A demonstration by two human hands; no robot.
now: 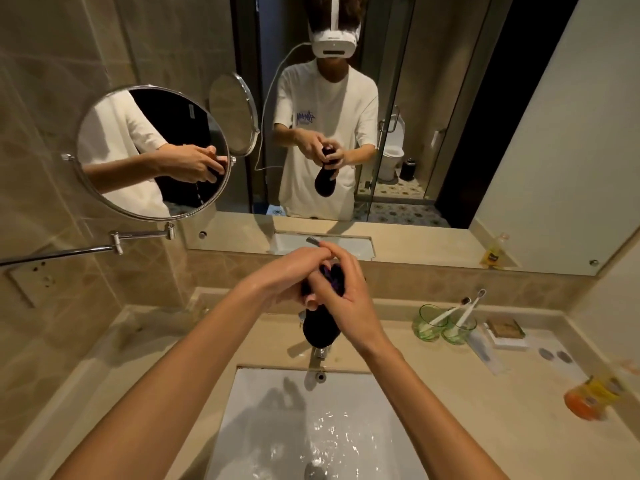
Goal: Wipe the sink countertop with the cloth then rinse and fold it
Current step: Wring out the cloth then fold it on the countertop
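Note:
A dark, wet cloth [320,329] hangs bunched above the white sink basin [263,403]. My left hand [291,275] and my right hand [341,292] both grip its upper part, fingers curled round it, held up over the tap [321,353]. The lower end of the cloth dangles as a dark lump just above the tap. Water lies in the basin around the drain [315,471]. The beige countertop [433,382] runs round the sink.
Two green glasses [441,327] with toothbrushes stand on the right of the counter, beside a soap box [505,329] and an orange bottle [588,398]. A round swivel mirror [152,150] juts from the left wall. The wall mirror [519,133] rises behind the counter.

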